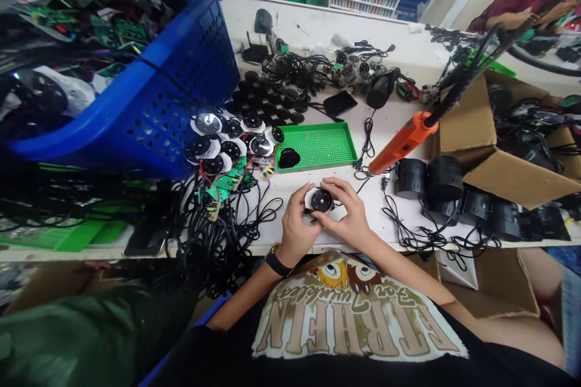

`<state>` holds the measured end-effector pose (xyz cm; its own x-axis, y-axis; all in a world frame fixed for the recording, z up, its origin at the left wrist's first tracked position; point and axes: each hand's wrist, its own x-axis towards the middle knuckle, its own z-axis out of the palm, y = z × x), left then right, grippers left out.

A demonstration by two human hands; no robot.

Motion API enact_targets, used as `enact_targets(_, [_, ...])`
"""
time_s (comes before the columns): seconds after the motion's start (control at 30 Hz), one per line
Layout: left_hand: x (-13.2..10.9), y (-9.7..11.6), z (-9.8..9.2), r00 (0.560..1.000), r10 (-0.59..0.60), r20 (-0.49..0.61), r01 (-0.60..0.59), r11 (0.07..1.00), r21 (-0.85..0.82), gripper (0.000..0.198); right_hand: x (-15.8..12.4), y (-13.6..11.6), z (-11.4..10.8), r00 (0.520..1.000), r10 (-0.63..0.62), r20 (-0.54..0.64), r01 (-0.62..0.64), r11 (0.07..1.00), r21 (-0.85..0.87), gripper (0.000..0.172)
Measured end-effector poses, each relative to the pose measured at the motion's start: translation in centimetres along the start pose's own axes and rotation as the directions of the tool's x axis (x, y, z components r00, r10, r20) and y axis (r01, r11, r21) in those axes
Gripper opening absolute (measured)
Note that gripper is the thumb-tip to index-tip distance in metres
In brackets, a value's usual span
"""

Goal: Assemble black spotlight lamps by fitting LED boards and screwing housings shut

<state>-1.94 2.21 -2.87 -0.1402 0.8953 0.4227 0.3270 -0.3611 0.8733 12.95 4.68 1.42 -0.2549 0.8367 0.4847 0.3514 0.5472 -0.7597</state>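
A small round motor unit [322,199] with a black disc on top and a white body is held just above the front of the white table. My left hand [297,217] curls around its left side, and my right hand [348,213] closes on it from the right, thumbs near its front edge. What lies beneath the unit is mostly hidden by my fingers. Directly beyond my hands is a green perforated tray [318,163] with small screws and a black piece [289,158] in it. An orange electric screwdriver [402,144] hangs to the right.
Similar disc units [231,148] with circuit boards and tangled black cables [227,242] lie left, beside a full blue basket [181,60]. Black cylindrical housings [445,178] and a cardboard box [467,115] stand right. Black round discs [267,100] lie at the back. Another person's arm [511,21] shows top right.
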Motion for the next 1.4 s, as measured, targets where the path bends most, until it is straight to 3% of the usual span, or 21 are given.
enact_targets(0.07, [0.2, 0.2, 0.0, 0.999, -0.038, -0.009, 0.037, 0.999, -0.038, 0.07, 0.1, 0.1, -0.3, 0.985, -0.06, -0.16, 0.043, 0.993, -0.106, 0.06])
enact_targets(0.1, [0.2, 0.3, -0.1, 0.998, -0.054, -0.015, 0.054, 0.997, -0.055, 0.069, 0.4, 0.4, -0.6, 0.948, -0.107, -0.3, 0.05, 0.98, -0.192, 0.064])
enact_targets(0.17, [0.4, 0.4, -0.1, 0.996, -0.087, -0.025, 0.085, 0.994, -0.072, 0.068, 1.7, 1.2, -1.5, 0.8, -0.2, -0.565, 0.003, 0.944, -0.33, 0.077])
enact_targets(0.2, [0.4, 0.4, -0.1, 0.994, -0.103, -0.024, 0.101, 0.992, -0.072, 0.068, 2.7, 1.8, -2.1, 0.738, -0.208, -0.642, -0.028, 0.941, -0.337, 0.085])
enact_targets(0.23, [0.4, 0.4, -0.1, 0.993, -0.118, -0.019, 0.116, 0.991, -0.071, 0.067, 3.8, 2.3, -2.7, 0.72, -0.17, -0.672, -0.046, 0.955, -0.292, 0.089])
enact_targets(0.3, [0.3, 0.2, 0.0, 0.99, -0.14, -0.005, 0.14, 0.988, -0.068, 0.068, 5.9, 3.0, -3.7, 0.802, 0.017, -0.598, -0.074, 0.995, -0.072, 0.08])
enact_targets(0.4, [0.1, -0.1, 0.1, 0.987, -0.159, 0.016, 0.159, 0.986, -0.051, 0.068, 7.7, 2.6, -4.0, 0.887, 0.239, -0.395, -0.121, 0.946, 0.299, 0.044])
enact_targets(0.57, [-0.3, -0.5, 0.1, 0.985, -0.167, 0.051, 0.166, 0.986, 0.014, 0.065, 6.2, -1.3, -1.7, 0.912, 0.225, -0.343, 0.026, 0.803, 0.595, 0.019])
enact_targets(0.73, [-0.3, -0.5, -0.1, 0.983, -0.174, 0.064, 0.173, 0.985, 0.02, 0.064, 5.2, -3.1, -0.3, 0.898, 0.258, -0.356, 0.05, 0.745, 0.665, 0.018])
enact_targets(0.93, [-0.2, -0.5, -0.1, 0.987, -0.156, 0.039, 0.154, 0.988, 0.031, 0.061, 5.4, -2.8, -0.1, 0.87, 0.276, -0.408, 0.047, 0.779, 0.626, 0.022])
enact_targets(1.1, [-0.3, -0.4, -0.1, 0.987, -0.155, 0.042, 0.155, 0.988, 0.021, 0.06, 5.1, -2.8, 0.2, 0.878, 0.281, -0.388, 0.0, 0.81, 0.586, 0.023])
enact_targets(1.4, [-0.1, -0.1, -0.1, 0.987, -0.158, 0.033, 0.157, 0.987, 0.024, 0.062, 4.9, -2.6, 0.5, 0.896, 0.212, -0.391, 0.096, 0.766, 0.636, 0.019])
